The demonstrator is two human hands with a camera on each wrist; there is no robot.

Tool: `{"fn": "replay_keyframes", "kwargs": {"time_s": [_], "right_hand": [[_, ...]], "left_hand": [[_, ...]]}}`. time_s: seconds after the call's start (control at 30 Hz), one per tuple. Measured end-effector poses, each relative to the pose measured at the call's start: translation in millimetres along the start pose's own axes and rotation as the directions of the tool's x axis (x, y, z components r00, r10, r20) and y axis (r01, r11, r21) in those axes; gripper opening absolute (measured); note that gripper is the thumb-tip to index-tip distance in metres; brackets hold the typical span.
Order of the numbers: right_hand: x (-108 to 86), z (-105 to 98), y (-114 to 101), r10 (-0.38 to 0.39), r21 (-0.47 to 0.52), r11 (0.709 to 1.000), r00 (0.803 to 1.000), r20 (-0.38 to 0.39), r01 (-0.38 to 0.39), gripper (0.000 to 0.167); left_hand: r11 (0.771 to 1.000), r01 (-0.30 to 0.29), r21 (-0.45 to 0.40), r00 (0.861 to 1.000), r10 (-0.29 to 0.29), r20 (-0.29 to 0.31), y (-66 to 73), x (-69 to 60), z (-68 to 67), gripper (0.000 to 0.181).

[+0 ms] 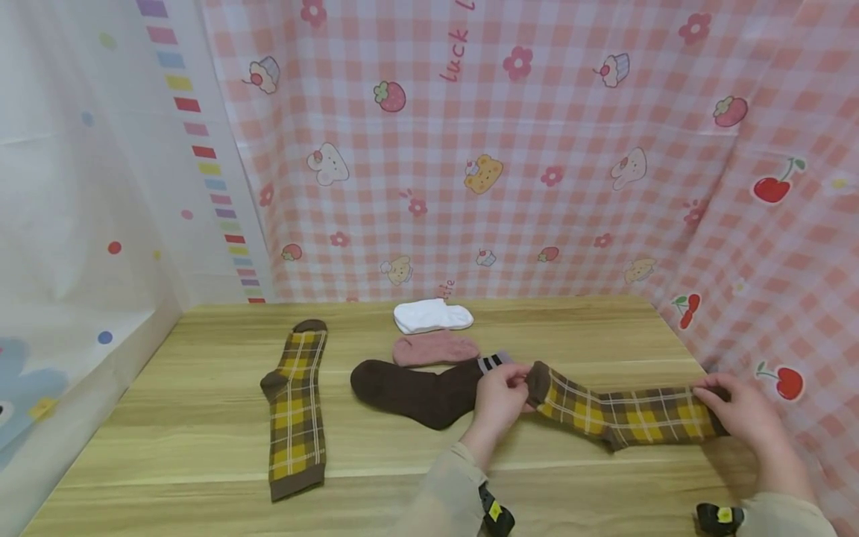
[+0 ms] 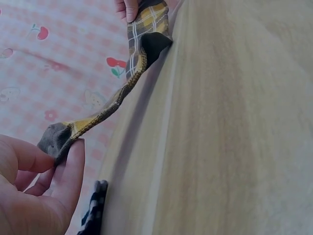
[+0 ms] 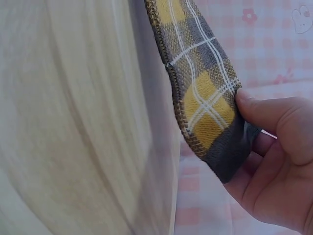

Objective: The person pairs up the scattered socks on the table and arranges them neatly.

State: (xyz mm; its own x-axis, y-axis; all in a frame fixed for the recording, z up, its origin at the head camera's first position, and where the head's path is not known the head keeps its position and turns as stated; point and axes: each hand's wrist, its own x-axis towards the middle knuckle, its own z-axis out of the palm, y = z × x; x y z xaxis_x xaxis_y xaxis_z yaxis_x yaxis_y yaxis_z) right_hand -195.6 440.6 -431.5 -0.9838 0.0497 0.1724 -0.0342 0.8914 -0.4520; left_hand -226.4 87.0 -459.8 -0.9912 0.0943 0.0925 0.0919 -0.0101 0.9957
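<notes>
A yellow and brown plaid sock is stretched between both hands at the right of the head view. My left hand pinches its brown toe between thumb and fingers, as the left wrist view also shows with the toe. At the other end, my right hand pinches the dark cuff. The sock's heel hangs downward in the middle. A matching plaid sock lies flat at the left, toe away from me. Just left of my left hand is a dark brown sock, its striped cuff partly hidden.
Behind the dark sock lie a pink sock and a white sock on the wooden table. A checked pink curtain hangs along the back and right edges; a white one hangs at the left.
</notes>
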Motion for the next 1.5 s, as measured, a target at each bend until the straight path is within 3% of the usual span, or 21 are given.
{"fn": "replay_keyframes", "kwargs": {"time_s": [0.2,0.8,0.97,1.5], "right_hand": [[-2.7,3,-7,-0.002,0.007,1.000,0.998,-0.066,0.003,0.025],[-5.1,6,-28,0.010,0.036,0.999,0.995,-0.097,-0.007,0.026],[-4.2,5,-34,0.003,0.032,0.999,0.995,-0.100,0.000,0.026],[0.3,13,-54,-0.071,0.067,0.995,0.990,-0.120,0.079,0.020]], "left_hand": [[1.000,-0.021,0.012,1.000,0.021,0.001,3.9,-1.6,-4.3,0.031],[0.997,-0.073,0.040,0.997,0.073,0.010,7.1,-3.5,-22.8,0.030],[0.992,-0.097,0.081,0.995,0.097,0.006,12.4,-2.0,-30.5,0.029],[0.997,-0.063,0.049,0.998,0.063,0.005,19.9,-2.1,-52.2,0.032]]}}
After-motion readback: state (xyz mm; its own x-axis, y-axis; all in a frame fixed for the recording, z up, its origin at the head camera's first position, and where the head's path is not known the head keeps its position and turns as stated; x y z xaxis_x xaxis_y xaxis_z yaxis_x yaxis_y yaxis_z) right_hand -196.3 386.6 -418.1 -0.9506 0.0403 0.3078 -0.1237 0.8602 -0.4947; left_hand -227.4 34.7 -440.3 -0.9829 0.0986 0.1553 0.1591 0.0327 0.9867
